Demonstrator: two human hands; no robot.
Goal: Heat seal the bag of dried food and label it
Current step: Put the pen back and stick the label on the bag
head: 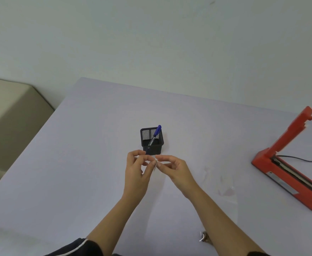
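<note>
My left hand (pixel 137 170) and my right hand (pixel 175 169) meet above the middle of the table, fingertips pinched together on a small white label (pixel 155 163). The label is tiny and mostly hidden by the fingers. A clear plastic bag (pixel 223 189) with faint pinkish contents lies flat on the table to the right of my right forearm. Further right stands the red heat sealer (pixel 288 174) with its arm raised open.
A black mesh pen holder (pixel 152 142) with a blue pen (pixel 156 134) stands just behind my hands. A black cord (pixel 303 159) runs from the sealer to the right edge. A small metallic object (pixel 204 239) lies near the front edge. The lilac table (pixel 77 163) ends at the left.
</note>
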